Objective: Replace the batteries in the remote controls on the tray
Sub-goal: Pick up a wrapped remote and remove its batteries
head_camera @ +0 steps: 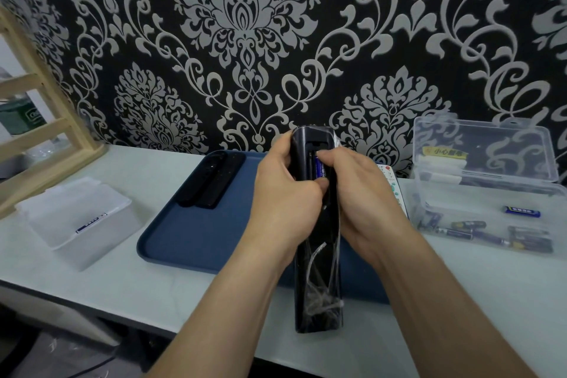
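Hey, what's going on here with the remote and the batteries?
A person holds a long black remote over the blue tray, its battery slot open. The left hand grips it; the right hand pinches a blue battery in the slot. Two more black remotes lie on the tray, and loose batteries sit in a clear box.

Under the grip: mid-length of black remote [317, 285], covered by left hand [285, 196] and right hand [362, 196].
Within the grip: blue battery [322, 169], ends hidden, print unreadable.
Right of the grip: white remote [395, 193], mostly hidden; clear box [491, 186], cut off by edge; loose batteries [491, 233], labels too small.
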Action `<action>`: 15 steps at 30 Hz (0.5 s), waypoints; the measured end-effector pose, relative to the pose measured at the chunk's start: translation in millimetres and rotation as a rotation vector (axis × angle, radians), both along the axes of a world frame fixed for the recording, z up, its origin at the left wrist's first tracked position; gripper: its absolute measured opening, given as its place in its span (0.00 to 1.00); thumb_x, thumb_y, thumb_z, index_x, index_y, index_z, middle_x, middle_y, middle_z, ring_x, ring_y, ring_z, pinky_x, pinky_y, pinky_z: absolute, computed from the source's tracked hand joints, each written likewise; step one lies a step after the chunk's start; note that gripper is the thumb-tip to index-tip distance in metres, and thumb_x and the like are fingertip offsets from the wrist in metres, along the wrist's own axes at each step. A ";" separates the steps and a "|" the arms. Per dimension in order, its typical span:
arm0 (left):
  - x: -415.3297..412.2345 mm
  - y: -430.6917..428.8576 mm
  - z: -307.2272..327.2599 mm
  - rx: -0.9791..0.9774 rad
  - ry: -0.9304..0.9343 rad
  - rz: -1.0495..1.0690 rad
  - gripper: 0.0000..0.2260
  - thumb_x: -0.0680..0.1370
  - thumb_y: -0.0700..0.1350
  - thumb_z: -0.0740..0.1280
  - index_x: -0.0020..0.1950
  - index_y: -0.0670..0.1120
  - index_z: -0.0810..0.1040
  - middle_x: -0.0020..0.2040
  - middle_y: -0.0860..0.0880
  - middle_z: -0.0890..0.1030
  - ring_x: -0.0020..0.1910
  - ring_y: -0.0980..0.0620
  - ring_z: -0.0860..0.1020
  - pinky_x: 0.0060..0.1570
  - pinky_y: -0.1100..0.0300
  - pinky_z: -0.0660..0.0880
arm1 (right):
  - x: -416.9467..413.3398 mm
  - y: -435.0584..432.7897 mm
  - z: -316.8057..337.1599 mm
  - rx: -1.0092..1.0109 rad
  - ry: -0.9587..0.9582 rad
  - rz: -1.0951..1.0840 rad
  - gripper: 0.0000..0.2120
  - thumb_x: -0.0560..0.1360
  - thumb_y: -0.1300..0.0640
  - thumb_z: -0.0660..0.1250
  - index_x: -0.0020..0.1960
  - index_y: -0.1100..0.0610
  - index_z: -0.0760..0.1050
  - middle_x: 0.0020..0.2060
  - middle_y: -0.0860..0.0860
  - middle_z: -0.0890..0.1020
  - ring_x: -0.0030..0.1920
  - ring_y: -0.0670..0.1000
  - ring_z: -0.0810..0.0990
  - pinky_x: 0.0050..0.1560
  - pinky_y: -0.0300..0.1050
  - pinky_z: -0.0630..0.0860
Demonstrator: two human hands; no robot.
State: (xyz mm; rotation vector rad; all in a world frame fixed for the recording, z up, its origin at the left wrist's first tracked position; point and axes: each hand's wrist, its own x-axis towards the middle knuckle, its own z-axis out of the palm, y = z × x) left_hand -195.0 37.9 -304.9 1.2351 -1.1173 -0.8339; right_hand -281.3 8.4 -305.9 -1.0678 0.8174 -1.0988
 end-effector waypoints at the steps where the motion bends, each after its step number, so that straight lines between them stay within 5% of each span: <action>1: -1.1 0.0 0.1 0.000 -0.009 -0.003 0.26 0.71 0.26 0.65 0.58 0.56 0.77 0.48 0.57 0.83 0.47 0.62 0.81 0.47 0.63 0.78 | -0.7 0.6 1.2 0.007 -0.001 -0.002 0.13 0.78 0.61 0.59 0.51 0.64 0.81 0.40 0.57 0.84 0.40 0.52 0.82 0.35 0.43 0.78; 6: -7.2 0.7 0.5 -0.013 -0.049 -0.017 0.27 0.72 0.27 0.66 0.61 0.55 0.76 0.50 0.56 0.83 0.49 0.60 0.81 0.50 0.60 0.80 | -5.0 1.1 9.7 0.096 0.016 -0.042 0.12 0.75 0.59 0.60 0.41 0.58 0.81 0.33 0.53 0.83 0.32 0.49 0.80 0.27 0.39 0.75; 15: -9.6 0.2 -0.3 -0.033 -0.111 -0.002 0.26 0.70 0.27 0.66 0.58 0.55 0.77 0.47 0.55 0.83 0.48 0.58 0.82 0.52 0.54 0.80 | -9.2 -0.8 16.2 0.158 -0.002 -0.013 0.12 0.75 0.60 0.60 0.37 0.55 0.80 0.30 0.52 0.82 0.32 0.49 0.81 0.32 0.42 0.76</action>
